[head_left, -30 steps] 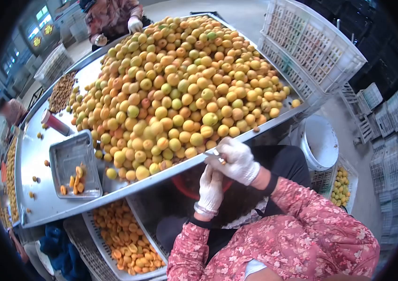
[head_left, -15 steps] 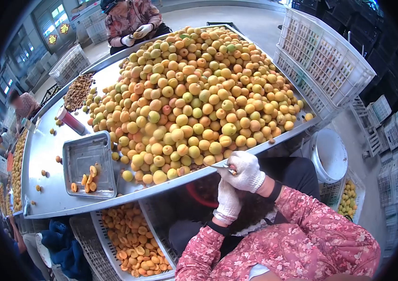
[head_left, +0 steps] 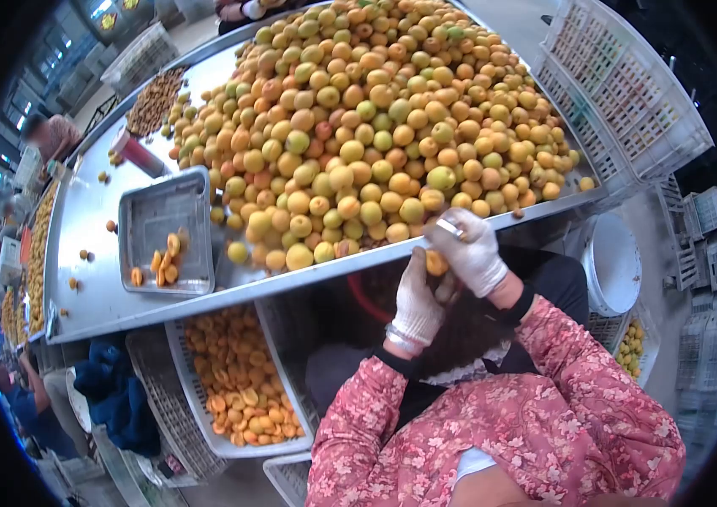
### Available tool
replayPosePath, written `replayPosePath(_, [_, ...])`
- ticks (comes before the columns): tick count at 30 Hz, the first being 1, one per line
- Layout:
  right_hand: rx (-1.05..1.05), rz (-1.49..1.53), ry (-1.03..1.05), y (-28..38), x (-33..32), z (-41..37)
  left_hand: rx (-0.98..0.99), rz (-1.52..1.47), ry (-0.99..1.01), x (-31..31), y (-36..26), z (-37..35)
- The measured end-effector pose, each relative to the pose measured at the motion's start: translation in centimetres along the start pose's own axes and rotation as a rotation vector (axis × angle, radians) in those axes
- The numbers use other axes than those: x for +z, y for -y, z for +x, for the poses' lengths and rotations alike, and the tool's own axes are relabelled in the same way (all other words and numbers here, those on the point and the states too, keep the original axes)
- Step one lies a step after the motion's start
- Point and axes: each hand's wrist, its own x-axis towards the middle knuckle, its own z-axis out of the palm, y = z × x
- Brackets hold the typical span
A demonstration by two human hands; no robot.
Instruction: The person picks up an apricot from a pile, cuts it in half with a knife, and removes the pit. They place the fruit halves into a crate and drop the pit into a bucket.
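Observation:
Both of my hands wear white knitted gloves and are close together just over the table's near edge. My left hand is closed around an apricot, whose orange side shows between the gloves. In my right hand is a small knife; its metal part catches the light above the curled fingers. Part of the apricot is hidden by the right glove. Beyond the hands rises a big heap of whole apricots on the metal table.
A metal tray with several apricot halves lies left. Below the table are a crate of halves and a red-rimmed basin. To the right stand a white bucket and stacked crates. A red can is near brown pits.
My hands have drawn slightly apart, and an apricot now shows between them. The knife has turned upward in my right hand. The whole scene has shifted as my head tilted down.

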Motion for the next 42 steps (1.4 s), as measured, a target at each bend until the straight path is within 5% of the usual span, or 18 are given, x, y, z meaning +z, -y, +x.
replayPosePath(3, [0.097, 0.127, 0.095, 0.5, -1.8, -0.6, 0.080, -0.062, 0.122, -0.8, -0.3, 0.5])
replayPosePath(4, [-0.125, -0.151, 0.141, -0.7, -2.8, -0.7, 0.085, -0.071, 0.142, -1.0, -0.2, 0.7])
replayPosePath(5, [-0.126, -0.152, 0.150, -0.8, -3.1, -1.0, 0.088, -0.077, 0.163, -0.8, -0.2, 0.7])
replayPosePath(7, [0.191, 0.026, 0.124, -0.7, -3.4, -1.7, 0.101, -0.045, 0.105, -0.4, -0.3, 0.3])
replayPosePath(11, [0.407, 0.365, 0.038, -1.1, -4.0, -2.0, 0.156, 0.144, 0.044, 0.3, 0.0, -0.2])
replayPosePath(15, [0.497, 0.092, 0.065, 2.0, -4.2, -2.0, 0.272, 0.548, 0.055, 1.1, -0.8, -1.2])
replayPosePath(31, [0.355, -0.019, 0.355, 2.0, -5.0, -2.8, 0.410, 0.583, 0.072, -0.6, 0.4, -0.8])
replayPosePath(34, [0.256, -0.183, 0.431, 4.2, -4.9, -2.5, 0.224, 0.401, 0.107, 0.1, 0.1, -1.7])
replayPosePath(36, [0.417, -0.108, 0.422, 5.5, -4.9, -2.5, 0.054, 0.200, 0.182, 0.4, 0.1, -2.1])
replayPosePath(39, [0.498, -0.181, 0.413, 4.9, -5.3, -2.4, 0.056, 0.167, 0.197, 0.1, 0.6, -1.8])
replayPosePath(42, [0.301, -0.054, 0.412, 2.4, -5.0, -2.7, 0.233, 0.450, 0.058, 0.6, 0.7, -1.8])
